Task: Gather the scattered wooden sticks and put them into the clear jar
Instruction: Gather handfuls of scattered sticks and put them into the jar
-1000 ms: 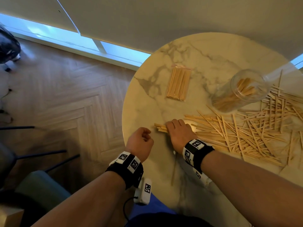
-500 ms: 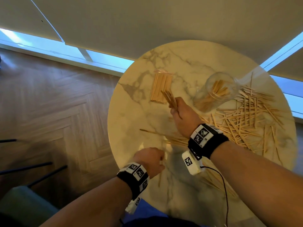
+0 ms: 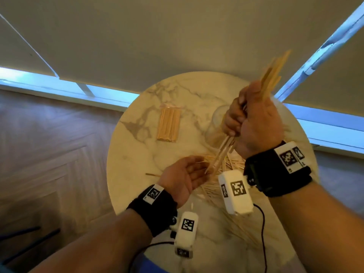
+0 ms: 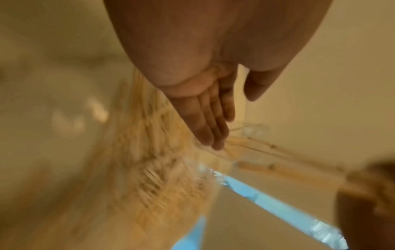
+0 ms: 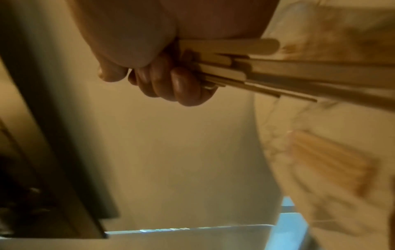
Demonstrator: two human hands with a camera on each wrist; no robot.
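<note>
My right hand (image 3: pixel 239 120) is raised above the round marble table (image 3: pixel 136 154) and grips a bundle of wooden sticks (image 3: pixel 272 75) in its fist, tilted, with the upper ends up to the right. In the right wrist view the fingers (image 5: pixel 171 82) curl round the bundle (image 5: pixel 267 66). My left hand (image 3: pixel 188 173) is open with straight fingers (image 4: pixel 210 125), next to the bundle's lower ends (image 3: pixel 218 157). The clear jar (image 3: pixel 215 119) is mostly hidden behind my right hand. Several loose sticks (image 3: pixel 234 163) lie scattered on the table below both hands.
A wrapped packet of sticks (image 3: pixel 169 126) lies flat at the table's far left. More loose sticks (image 3: pixel 238 229) spread toward the near right edge. Wooden floor (image 3: pixel 49 154) lies to the left, and a pale wall with low windows stands behind the table.
My right hand has lifted the gathered bundle off the table and raised it in front of the jar. My left hand has gone from a fist to open and moved under the bundle's lower ends.
</note>
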